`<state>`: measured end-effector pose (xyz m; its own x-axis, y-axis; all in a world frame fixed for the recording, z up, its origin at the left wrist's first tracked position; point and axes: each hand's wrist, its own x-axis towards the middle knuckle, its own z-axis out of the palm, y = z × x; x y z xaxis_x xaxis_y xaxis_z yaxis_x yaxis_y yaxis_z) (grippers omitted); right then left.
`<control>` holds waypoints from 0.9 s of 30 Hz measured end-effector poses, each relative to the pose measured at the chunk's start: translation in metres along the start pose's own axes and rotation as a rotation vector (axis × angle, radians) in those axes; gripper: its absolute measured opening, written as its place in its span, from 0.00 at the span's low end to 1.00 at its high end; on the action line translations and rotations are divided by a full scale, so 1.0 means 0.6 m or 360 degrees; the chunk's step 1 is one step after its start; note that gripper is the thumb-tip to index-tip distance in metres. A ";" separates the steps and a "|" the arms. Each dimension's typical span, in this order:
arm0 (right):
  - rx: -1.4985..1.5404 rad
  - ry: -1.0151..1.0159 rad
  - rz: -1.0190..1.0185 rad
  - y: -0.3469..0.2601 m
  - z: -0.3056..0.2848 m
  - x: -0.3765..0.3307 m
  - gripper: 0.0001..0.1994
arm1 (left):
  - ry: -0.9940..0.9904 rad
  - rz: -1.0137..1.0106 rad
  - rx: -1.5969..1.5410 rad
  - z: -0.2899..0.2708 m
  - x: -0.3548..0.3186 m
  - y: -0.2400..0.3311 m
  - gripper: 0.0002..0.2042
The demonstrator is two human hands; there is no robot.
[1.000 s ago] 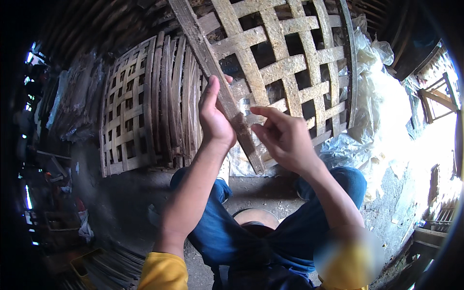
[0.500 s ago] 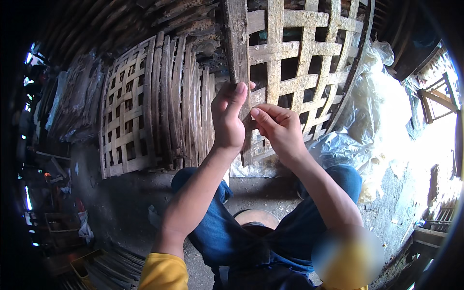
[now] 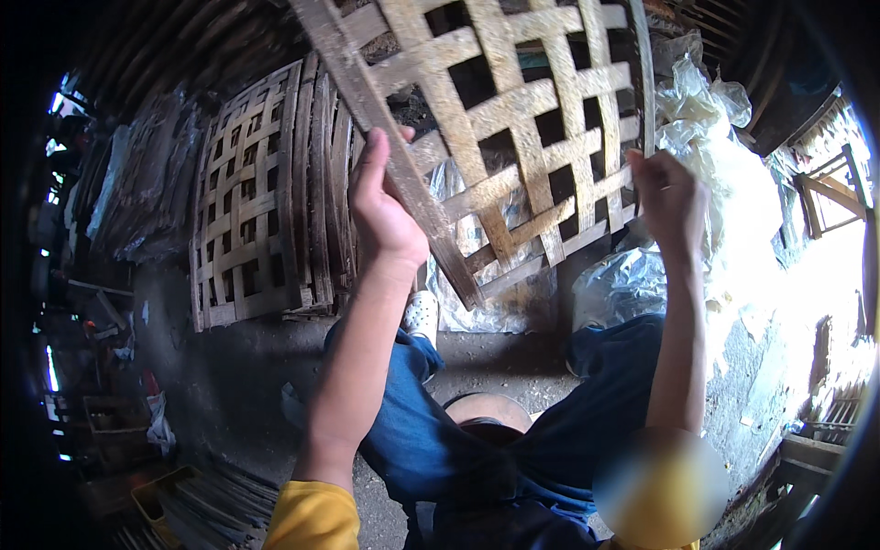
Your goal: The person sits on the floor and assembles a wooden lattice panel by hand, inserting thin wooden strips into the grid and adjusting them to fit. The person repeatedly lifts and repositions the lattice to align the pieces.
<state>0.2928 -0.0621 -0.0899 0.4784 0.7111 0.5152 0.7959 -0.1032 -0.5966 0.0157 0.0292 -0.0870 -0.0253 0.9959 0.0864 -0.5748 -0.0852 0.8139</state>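
I hold a woven bamboo lattice panel [image 3: 513,119] up in front of me, tilted. My left hand [image 3: 383,206] grips the panel's thick left edge strip. My right hand [image 3: 667,197] holds its right edge, fingers closed on the rim. The panel's lower corner hangs above my knees in blue trousers [image 3: 486,440]. Behind the panel clear plastic sheeting [image 3: 477,275] shows through the gaps.
A stack of similar woven panels [image 3: 261,192] leans upright to the left. Crumpled clear plastic [image 3: 706,137] piles up at the right. A wooden frame [image 3: 834,192] stands far right. A round stool [image 3: 486,417] sits under me. Bundled strips [image 3: 211,509] lie at lower left.
My hands have moved apart: the right hand went from the middle of the panel to its right edge. The panel has swung from nearly upright to a tilt.
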 end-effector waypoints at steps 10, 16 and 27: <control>0.0140 -0.0297 -0.0945 -0.092 0.035 -0.065 0.19 | 0.0161 -0.0102 -0.0133 0.013 -0.005 -0.003 0.18; 0.0626 -0.0836 -0.0542 -0.138 0.074 -0.100 0.19 | 0.0077 -0.0052 -0.0187 0.012 -0.006 -0.048 0.16; 0.0844 -0.1059 -0.0082 -0.128 0.099 -0.090 0.11 | -0.0221 0.0260 0.0437 0.029 -0.035 -0.048 0.16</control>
<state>0.1839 -0.0515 -0.1084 -0.0033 0.9838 0.1795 0.4521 0.1616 -0.8772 0.0470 0.0104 -0.1019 0.0237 0.9566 0.2905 -0.3301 -0.2668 0.9055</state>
